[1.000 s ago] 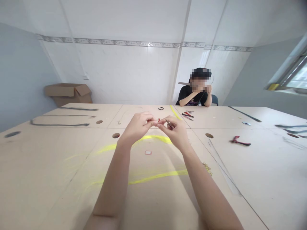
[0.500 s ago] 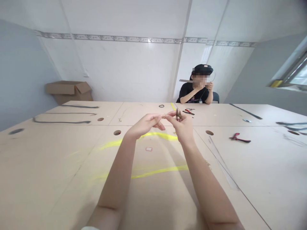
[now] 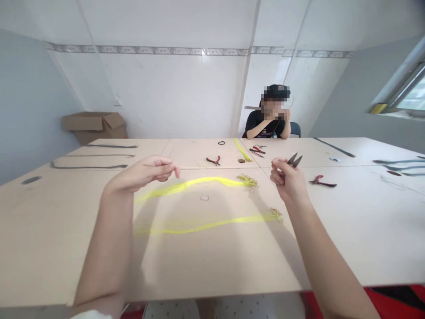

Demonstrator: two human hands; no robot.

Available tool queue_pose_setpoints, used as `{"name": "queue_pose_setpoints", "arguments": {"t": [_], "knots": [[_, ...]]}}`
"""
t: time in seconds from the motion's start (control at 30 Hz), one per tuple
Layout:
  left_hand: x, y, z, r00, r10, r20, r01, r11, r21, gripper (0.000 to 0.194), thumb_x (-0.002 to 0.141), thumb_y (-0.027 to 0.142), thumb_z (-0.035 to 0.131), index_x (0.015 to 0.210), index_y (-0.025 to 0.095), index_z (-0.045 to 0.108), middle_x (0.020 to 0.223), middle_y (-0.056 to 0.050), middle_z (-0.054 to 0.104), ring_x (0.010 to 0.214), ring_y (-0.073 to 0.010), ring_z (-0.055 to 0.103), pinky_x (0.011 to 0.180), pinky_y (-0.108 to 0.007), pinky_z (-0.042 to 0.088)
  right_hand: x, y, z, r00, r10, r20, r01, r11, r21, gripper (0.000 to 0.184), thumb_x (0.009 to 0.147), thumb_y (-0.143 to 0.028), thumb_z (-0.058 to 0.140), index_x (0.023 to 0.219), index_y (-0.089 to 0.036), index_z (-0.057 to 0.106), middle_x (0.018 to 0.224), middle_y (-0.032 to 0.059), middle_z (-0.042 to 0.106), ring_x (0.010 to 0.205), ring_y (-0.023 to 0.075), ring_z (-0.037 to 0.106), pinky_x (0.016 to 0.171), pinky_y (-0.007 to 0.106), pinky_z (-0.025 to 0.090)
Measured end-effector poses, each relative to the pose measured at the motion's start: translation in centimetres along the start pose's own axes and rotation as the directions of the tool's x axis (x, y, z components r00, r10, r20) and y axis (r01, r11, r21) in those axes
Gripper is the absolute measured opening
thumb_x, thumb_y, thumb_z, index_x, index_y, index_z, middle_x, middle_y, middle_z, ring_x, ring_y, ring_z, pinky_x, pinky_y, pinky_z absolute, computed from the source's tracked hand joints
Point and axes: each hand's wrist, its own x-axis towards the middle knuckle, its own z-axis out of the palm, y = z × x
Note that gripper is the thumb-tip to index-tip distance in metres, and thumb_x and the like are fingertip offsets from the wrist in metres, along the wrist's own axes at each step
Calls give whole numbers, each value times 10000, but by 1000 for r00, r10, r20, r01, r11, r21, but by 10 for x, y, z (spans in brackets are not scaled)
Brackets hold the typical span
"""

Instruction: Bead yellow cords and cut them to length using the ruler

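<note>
My left hand (image 3: 152, 170) hovers over the left part of the upper yellow thread bundle (image 3: 202, 180), its thumb and fingers pinched together. Anything in that pinch is too fine to make out. At the right, my right hand (image 3: 289, 181) is closed around small scissors (image 3: 295, 160), whose dark pointed blades stick up past the fingers. Its thumb and forefinger meet at a tiny piece I cannot name. Gold-coloured ends (image 3: 247, 181) cluster at the upper bundle's right tip. Nearer me lies a second yellow thread bundle (image 3: 212, 225), also with gold-coloured ends (image 3: 276, 215).
A small red-bordered label (image 3: 204, 198) lies between the bundles. Red-handled pliers (image 3: 213, 160) and another pair (image 3: 322, 182) rest on the table (image 3: 186, 266). Grey cords (image 3: 89, 166) lie at the left. A person (image 3: 265, 124) sits opposite, near several tools (image 3: 257, 150).
My hands have moved wide apart, from touching at the centre to left and right. The gold-coloured ends and the middle pliers now show. The view has shifted slightly.
</note>
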Motion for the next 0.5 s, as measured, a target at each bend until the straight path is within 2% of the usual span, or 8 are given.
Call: {"name": "queue_pose_setpoints", "arguments": {"t": [0.1,0.17,0.27,0.3,0.4,0.5], "knots": [[-13,-25,-9,996,-85,39,83,995,54,436,913,589,538,740,212,672,622,15,347,614,-134,299,613,-257,306,-19,32,-34,996,86,-22,-88,987,-135,279,685,-376,738,758,-219,519,592,-70,375,434,53,190,464,290,103],[-13,-44,-10,985,-139,104,130,988,88,429,882,593,570,717,206,657,636,4,398,608,-138,325,604,-256,305,-33,55,-54,988,152,-43,-157,955,-251,299,670,-408,734,756,-208,530,552,-80,350,431,56,198,448,268,115],[-7,-67,1,946,-227,232,181,962,204,419,840,583,582,694,198,661,617,1,434,577,-131,346,586,-248,316,-49,82,-81,975,195,-107,-222,872,-436,306,666,-443,708,757,-176,589,542,-49,412,442,77,279,437,259,168],[-5,-71,6,942,-243,231,185,951,248,413,823,571,585,666,195,655,608,-2,450,568,-128,356,577,-242,323,-52,89,-89,973,192,-131,-232,836,-498,293,666,-435,700,740,-170,602,549,-33,438,459,88,316,444,260,194],[-5,-72,22,970,-218,112,173,932,318,411,795,567,573,615,202,630,573,-4,482,571,-135,410,568,-231,356,-54,101,-107,969,174,-176,-247,709,-661,228,674,-386,681,636,-179,593,537,-2,472,517,125,402,479,269,258],[-9,-63,35,988,-151,-24,150,931,333,426,824,593,525,650,218,625,535,8,469,596,-152,457,596,-234,389,-50,106,-118,967,166,-192,-254,578,-776,237,694,-371,673,568,-198,573,514,26,505,536,156,433,491,285,268]]}}
